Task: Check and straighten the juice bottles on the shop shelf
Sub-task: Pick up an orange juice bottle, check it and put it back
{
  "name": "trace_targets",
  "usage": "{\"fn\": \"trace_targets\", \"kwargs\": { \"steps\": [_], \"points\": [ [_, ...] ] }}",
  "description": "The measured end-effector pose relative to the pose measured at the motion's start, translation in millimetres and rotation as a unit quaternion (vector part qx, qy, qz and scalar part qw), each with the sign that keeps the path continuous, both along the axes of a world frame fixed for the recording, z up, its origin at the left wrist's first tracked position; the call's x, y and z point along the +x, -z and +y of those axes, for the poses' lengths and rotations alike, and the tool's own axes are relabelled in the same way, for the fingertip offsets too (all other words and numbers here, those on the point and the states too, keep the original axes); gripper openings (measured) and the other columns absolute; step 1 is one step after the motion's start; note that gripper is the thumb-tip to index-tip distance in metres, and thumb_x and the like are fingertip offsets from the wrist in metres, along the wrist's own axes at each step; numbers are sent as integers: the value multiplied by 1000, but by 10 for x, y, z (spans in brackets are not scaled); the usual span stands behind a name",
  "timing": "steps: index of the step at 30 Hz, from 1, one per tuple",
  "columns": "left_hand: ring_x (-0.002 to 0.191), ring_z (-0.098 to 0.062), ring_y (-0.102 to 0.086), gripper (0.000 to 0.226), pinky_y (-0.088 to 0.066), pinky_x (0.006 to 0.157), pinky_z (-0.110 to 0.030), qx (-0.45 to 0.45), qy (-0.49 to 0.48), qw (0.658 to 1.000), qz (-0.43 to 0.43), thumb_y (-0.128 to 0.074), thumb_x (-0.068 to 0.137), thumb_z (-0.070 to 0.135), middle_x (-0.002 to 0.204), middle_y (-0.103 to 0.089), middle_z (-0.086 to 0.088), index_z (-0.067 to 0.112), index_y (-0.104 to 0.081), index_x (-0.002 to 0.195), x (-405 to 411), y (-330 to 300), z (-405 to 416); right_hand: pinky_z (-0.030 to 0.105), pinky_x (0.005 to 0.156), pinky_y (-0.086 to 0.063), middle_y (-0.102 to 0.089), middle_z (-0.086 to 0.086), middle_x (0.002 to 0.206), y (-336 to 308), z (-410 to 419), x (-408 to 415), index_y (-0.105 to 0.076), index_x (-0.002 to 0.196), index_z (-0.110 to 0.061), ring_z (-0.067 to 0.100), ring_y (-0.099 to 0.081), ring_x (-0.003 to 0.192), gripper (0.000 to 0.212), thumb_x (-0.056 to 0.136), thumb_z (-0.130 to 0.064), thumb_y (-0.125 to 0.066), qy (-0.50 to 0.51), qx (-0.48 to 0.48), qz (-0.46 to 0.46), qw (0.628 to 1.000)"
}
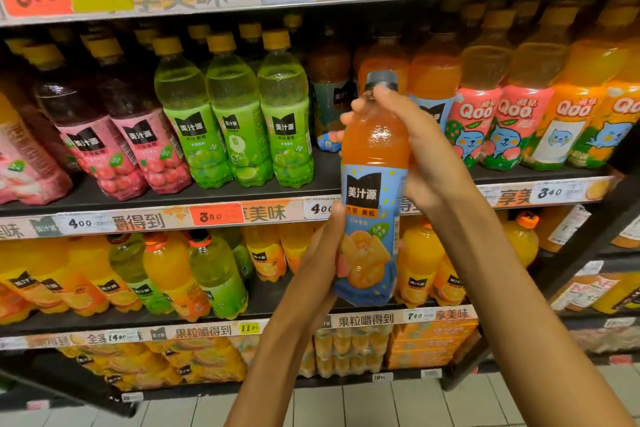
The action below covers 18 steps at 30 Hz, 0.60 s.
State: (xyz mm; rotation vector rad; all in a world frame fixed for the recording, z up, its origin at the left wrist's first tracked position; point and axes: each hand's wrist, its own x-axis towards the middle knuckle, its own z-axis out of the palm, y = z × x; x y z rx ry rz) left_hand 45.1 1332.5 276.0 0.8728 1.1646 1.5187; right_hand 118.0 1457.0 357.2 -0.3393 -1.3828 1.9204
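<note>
- Head view: an orange juice bottle [372, 191] with a blue label is off the shelf and held up between both hands, in front of the middle shelf [242, 196].
- The right hand [415, 149] wraps the bottle's upper body and shoulder, with fingertips reaching up at the dark cap [382, 78]; it is grasping the bottle.
- The left hand [327, 246] cups the lower label from the left side, fingers going behind the bottle; it too is grasping it near the base.
- The bottle's long axis runs nearly upright, cap up and tipped slightly away, label facing the camera.
- The relation that matters: the gap it seems to belong in lies just beyond and slightly above the right hand, among the matching blue-label bottles [330, 107]. My judgement is that the right hand, the nearer one, would steer it back.
- Left of the hands stand green grape bottles [232, 121] and pink-label bottles [114, 149]; right of them, cartoon-label bottles [505, 121].
- Below the hands are lower shelves of orange drinks and a tiled floor [381, 402].
</note>
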Motion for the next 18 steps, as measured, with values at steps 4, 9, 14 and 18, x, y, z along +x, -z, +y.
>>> {"fn": "trace_targets", "kwargs": {
  "steps": [4,9,14,18],
  "points": [
    [88,-23,-71,53,-58,79,-33,-13,-10,999,-32,-43,75,62,102,-74,-9,26,-71,102,-2,-34,-6,31,76,-58,-73,9,94,-29,12,-14,-66,99,-7,25,-70,91,30,91,-34,-56,19,-35,-19,999],
    [58,-13,-70,38,-56,50,-26,11,-31,982,-187,-56,70,53,70,-74,-1,23,-79,73,11,3,-51,37,95,-50,-60,16,116,-38,-1,4,-55,121,-3,27,-58,111,53,88,-44,-48,-83,-95,30,992],
    [54,-14,-69,32,-52,40,-24,-14,-74,974,-212,-52,86,45,69,-74,-7,17,-67,88,27,81,-81,36,74,-59,-73,11,93,-35,-59,-104,-64,102,-10,24,-71,85,40,87,-44,-49,-91,-132,33,987],
    [95,-15,-71,51,-57,80,-29,-7,-44,997,-64,-31,88,55,102,-75,-2,23,-63,112,-52,27,-47,32,75,-58,-73,10,87,-77,-43,-67,-67,96,-9,20,-71,80,29,91,-36,-55,-4,-35,4,999]
  ]
}}
